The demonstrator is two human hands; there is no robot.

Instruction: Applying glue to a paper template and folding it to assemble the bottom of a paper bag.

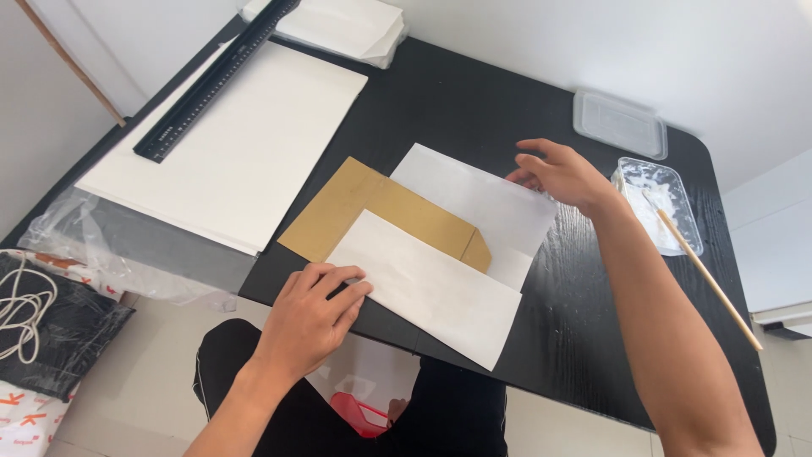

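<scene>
Head view: a white paper sheet (pixel 448 254) lies on the black table (pixel 592 322), folded around a brown cardboard template (pixel 381 211). Its near flap is already turned up over the card; the far flap lies flat, apparently unfolded. The left hand (pixel 309 317) rests palm down, fingers spread, pressing the near flap's left corner. The right hand (pixel 562 173) touches the sheet's far right corner with loosely curled fingers; whether it pinches the edge cannot be told. Beside it stands a clear tray of white paste (pixel 660 199) with a wooden stick (pixel 706 275); a clear lid (pixel 620 123), white boards (pixel 237 152) and a black ruler (pixel 211 80) lie farther off.
</scene>
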